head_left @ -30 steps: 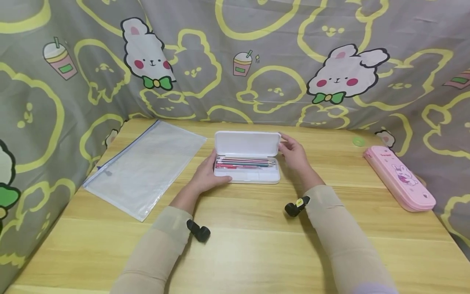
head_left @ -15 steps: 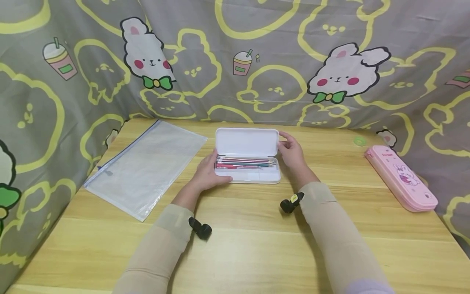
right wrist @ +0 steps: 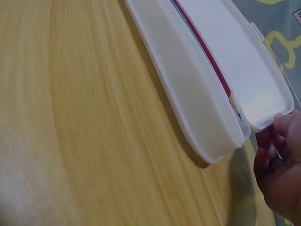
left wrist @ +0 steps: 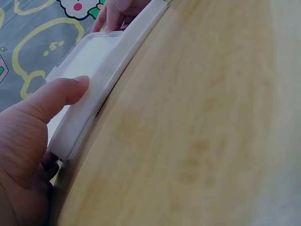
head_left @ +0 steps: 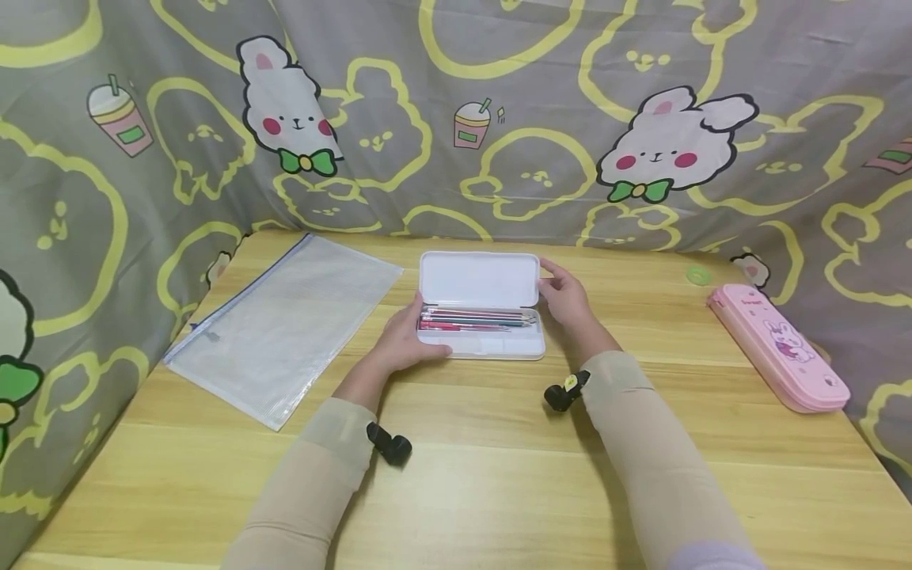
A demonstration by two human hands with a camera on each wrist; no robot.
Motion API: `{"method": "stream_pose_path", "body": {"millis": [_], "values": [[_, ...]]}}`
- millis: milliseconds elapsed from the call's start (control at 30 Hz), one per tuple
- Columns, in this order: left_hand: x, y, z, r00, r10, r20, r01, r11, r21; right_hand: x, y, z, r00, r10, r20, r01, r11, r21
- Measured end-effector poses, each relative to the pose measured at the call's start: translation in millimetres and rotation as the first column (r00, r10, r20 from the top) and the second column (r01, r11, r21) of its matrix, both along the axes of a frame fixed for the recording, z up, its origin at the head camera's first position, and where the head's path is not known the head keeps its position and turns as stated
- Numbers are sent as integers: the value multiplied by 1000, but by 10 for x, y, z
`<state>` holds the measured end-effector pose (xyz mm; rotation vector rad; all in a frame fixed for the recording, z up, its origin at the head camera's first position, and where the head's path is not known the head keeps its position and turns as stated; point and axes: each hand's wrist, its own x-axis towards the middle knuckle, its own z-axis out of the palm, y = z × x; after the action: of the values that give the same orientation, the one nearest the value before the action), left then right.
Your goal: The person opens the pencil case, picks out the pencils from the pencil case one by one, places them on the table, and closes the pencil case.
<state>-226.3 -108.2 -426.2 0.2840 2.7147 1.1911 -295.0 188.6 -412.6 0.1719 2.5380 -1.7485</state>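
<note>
A white pencil case point(head_left: 480, 345) lies open near the middle of the table, its lid point(head_left: 480, 279) tilted up at the back. Several pencils point(head_left: 473, 316) and a red pen point(head_left: 445, 325) lie in its rear part. My left hand point(head_left: 402, 336) holds the case's left end, the thumb point(left wrist: 77, 89) on the front wall and the fingers mostly hidden behind that end. At the lid's right edge, my right hand point(head_left: 568, 301) pinches the rim, thumb and fingers meeting there in the right wrist view.
A clear zip bag point(head_left: 285, 328) with a blue zip lies flat on the left of the table point(head_left: 470, 491). On the right lie a pink zip pencil case point(head_left: 780, 348) and a small green ring point(head_left: 698, 275). A patterned curtain point(head_left: 399, 103) hangs behind.
The lid has swung up and back a little, with my right hand on its edge. My right wrist has shifted slightly left. My left hand keeps its hold on the case.
</note>
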Motion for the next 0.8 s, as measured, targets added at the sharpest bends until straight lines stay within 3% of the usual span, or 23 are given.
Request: {"method": "stream_pose_path", "body": {"millis": [300, 567, 800], "values": [[15, -10, 2, 1000, 6, 18, -6, 1000, -8, -6, -33, -15, 1000, 12, 2, -12, 999, 50], [30, -8, -10, 1000, 20, 14, -19, 1000, -15, 81, 17, 45, 999, 48, -12, -47, 997, 58], [28, 0, -21, 1000, 14, -5, -14, 1000, -17, 261, 71, 128, 990, 74, -116, -57, 988, 147]]}}
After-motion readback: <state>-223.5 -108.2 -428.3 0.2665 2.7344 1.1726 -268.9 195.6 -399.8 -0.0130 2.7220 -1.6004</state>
